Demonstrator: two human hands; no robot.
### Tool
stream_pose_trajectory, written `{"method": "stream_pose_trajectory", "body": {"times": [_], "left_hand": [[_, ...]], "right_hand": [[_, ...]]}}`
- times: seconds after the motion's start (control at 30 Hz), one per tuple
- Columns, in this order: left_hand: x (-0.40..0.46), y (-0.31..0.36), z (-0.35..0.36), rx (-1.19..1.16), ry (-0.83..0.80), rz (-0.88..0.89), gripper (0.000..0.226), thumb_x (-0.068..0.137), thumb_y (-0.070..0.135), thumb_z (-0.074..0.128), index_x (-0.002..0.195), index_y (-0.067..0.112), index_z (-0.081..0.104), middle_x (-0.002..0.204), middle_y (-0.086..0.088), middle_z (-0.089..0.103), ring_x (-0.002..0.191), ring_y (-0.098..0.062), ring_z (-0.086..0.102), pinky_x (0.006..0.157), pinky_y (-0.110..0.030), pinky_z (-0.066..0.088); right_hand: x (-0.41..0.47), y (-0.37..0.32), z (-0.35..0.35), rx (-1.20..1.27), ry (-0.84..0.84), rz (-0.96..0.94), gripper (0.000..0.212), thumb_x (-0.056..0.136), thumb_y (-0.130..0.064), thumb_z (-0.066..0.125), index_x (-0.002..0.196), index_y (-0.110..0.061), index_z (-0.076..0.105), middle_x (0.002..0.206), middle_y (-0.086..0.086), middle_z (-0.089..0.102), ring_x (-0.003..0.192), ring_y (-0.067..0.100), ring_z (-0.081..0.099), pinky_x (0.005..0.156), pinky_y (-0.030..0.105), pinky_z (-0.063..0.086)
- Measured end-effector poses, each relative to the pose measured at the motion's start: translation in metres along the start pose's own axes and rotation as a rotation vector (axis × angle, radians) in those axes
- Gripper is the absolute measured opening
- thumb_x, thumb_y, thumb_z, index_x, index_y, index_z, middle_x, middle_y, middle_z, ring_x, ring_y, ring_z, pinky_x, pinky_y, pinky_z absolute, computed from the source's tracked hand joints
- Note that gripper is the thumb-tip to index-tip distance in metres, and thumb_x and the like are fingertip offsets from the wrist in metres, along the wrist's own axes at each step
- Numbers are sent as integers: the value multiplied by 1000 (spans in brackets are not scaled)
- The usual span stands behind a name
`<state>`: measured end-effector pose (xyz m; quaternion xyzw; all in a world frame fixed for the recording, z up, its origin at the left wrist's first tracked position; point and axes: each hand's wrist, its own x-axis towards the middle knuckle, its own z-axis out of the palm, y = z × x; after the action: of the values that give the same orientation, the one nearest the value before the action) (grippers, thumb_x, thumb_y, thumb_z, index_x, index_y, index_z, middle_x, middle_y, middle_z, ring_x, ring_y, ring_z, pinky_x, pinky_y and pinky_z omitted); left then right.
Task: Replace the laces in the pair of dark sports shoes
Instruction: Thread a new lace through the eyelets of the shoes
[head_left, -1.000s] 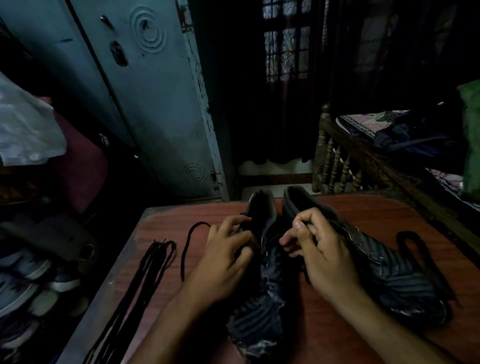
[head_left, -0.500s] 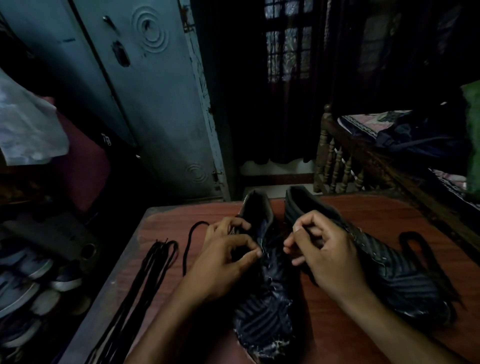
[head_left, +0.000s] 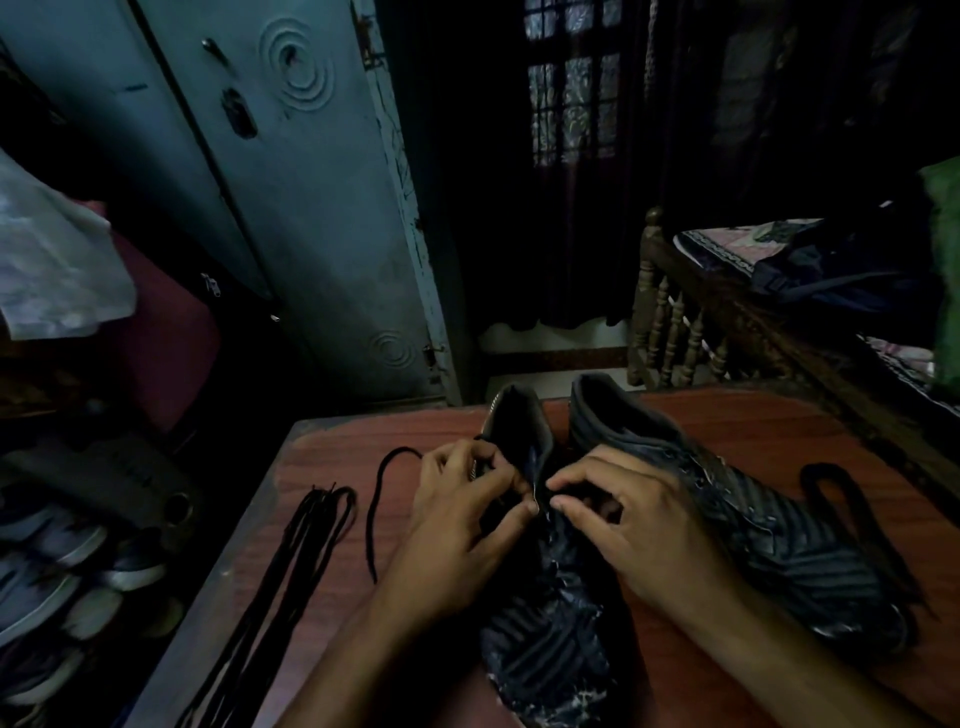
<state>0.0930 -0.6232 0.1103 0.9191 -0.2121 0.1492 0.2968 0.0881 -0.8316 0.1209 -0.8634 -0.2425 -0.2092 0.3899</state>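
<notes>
The left hand (head_left: 462, 525) and right hand (head_left: 639, 525) hide the eyelet area of the dark striped sports shoe (head_left: 545, 639), so what each grip pinches cannot be told; the bundle of black laces (head_left: 291, 561) runs off the bottom edge; dimness blurs the heaped shoes (head_left: 57, 566) at left.

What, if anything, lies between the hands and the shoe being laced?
Nothing visible. The left hand and right hand already pinch at the near shoe, fingertips meeting over its eyelet area. The spare laces lie apart, left on the table.
</notes>
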Motion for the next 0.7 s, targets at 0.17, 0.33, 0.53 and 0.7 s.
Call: {"method": "stream_pose_trajectory", "body": {"times": [0.17, 0.33, 0.53, 0.7], "left_hand": [[0, -1, 0, 64, 7, 28, 25, 92, 64, 48, 101, 43, 57, 122, 22, 41, 126, -10, 30, 102, -23, 30], [1, 5, -8, -1, 22, 40, 29, 95, 58, 48, 115, 40, 60, 130, 26, 40, 131, -3, 33, 102, -21, 33], [2, -23, -18, -44, -17, -57, 63, 93, 33, 41, 153, 49, 30, 163, 22, 26, 148, -5, 25, 120, -28, 21], [5, -29, -10, -48, 34, -80, 32, 101, 20, 61, 132, 28, 64, 118, 13, 63, 111, 1, 58, 91, -6, 38]], "right_hand": [[-2, -1, 1, -50, -1, 7, 6, 91, -26, 72, 93, -27, 67, 91, -20, 58, 87, -2, 57, 72, 13, 44], [-2, -5, 0, 2, 8, 66, 3, 96, -32, 63, 94, -32, 62, 93, -21, 61, 90, -1, 59, 74, 20, 47], [-4, -7, 1, 17, 20, 94, 7, 92, -27, 69, 89, -31, 64, 89, -19, 63, 82, 4, 61, 68, 19, 46], [-4, -5, 6, -51, 3, 67, 10, 90, -23, 72, 86, -26, 63, 87, -20, 56, 89, 2, 52, 75, 9, 36]]}}
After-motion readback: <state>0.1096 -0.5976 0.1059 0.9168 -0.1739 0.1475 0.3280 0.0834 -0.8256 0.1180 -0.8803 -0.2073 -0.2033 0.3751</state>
